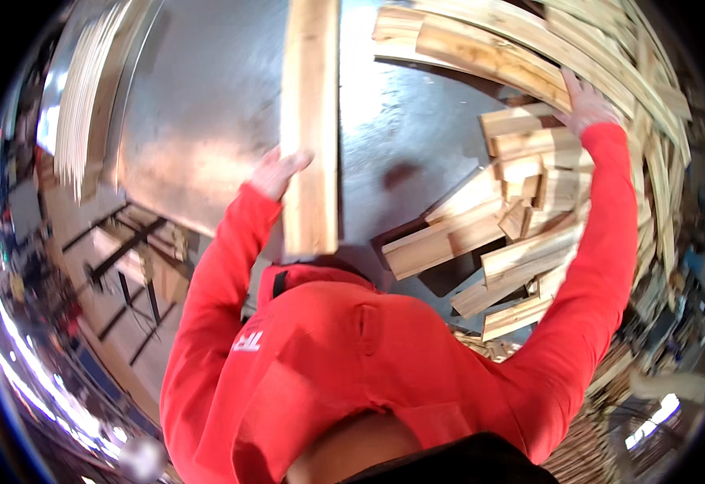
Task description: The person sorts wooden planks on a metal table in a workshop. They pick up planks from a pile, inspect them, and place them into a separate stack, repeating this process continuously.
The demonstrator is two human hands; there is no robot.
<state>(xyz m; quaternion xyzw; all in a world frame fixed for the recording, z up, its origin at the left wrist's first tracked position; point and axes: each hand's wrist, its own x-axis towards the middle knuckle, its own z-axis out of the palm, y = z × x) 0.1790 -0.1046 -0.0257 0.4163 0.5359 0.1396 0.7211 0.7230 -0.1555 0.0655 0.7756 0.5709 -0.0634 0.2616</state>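
A long pale wooden board [311, 121] lies lengthwise on the metal table, its near end close to my body. My left hand [278, 171] grips its left edge, thumb over the top; the other fingers are partly hidden. To the far right, my arm stretches out to a pile of boards. There my right hand [586, 106] closes around the end of another wooden board [489, 58], fingers on one edge and thumb at the other. That board lies slanted on the pile, with a knotty, yellowish face.
The shiny metal table [199, 97] spreads beneath the boards. Several short wooden offcuts [449, 238] are heaped at the right, beside longer stacked boards [650, 89]. A stack of thin pale strips [90, 101] stands far left. Below it is a dark metal frame [131, 250] with wood pieces.
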